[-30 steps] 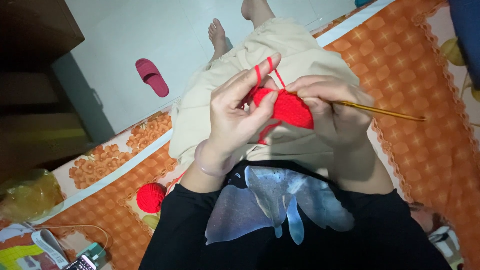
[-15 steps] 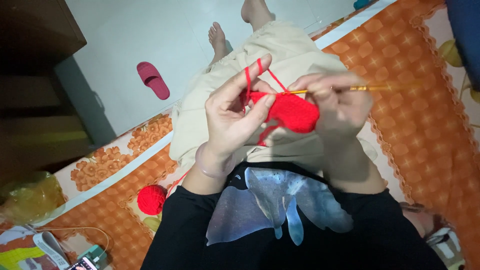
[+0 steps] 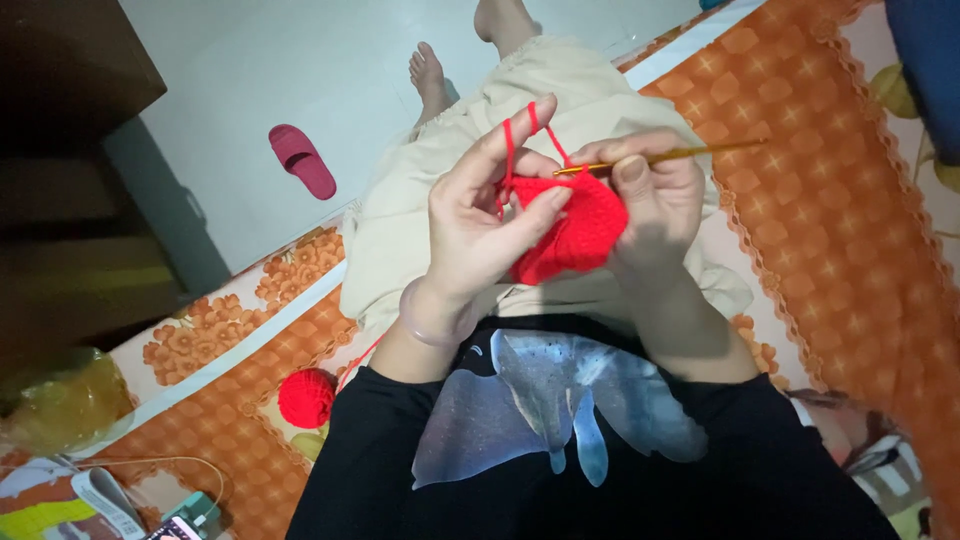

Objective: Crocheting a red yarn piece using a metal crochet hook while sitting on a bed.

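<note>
- The left hand (image 3: 480, 225) holds the red crochet piece (image 3: 575, 225) between thumb and middle fingers, over the lap, and the forefinger stands up with the red yarn (image 3: 510, 150) looped over it. If this finger bends down, the yarn probably goes slack and the next stitch becomes loose.
- The right hand (image 3: 650, 200) is closed on the thin golden crochet hook (image 3: 660, 158), which lies nearly level, with its tip at the upper edge of the red piece. I cannot tell if a loop sits on the tip. If the hook is drawn back too far, a loop could slip off and a stitch could open.
- The hook tip is near the left thumb, so a quick push could prick the skin.
- The yarn goes down beside the beige trousers (image 3: 450, 200) to the red yarn ball (image 3: 306, 397), which lies on the orange patterned cloth (image 3: 830, 230) close to its edge. A strong pull could roll the ball to the floor.
- The light is dim and the red stitches are difficult to see, so the hook could enter a wrong stitch.
</note>
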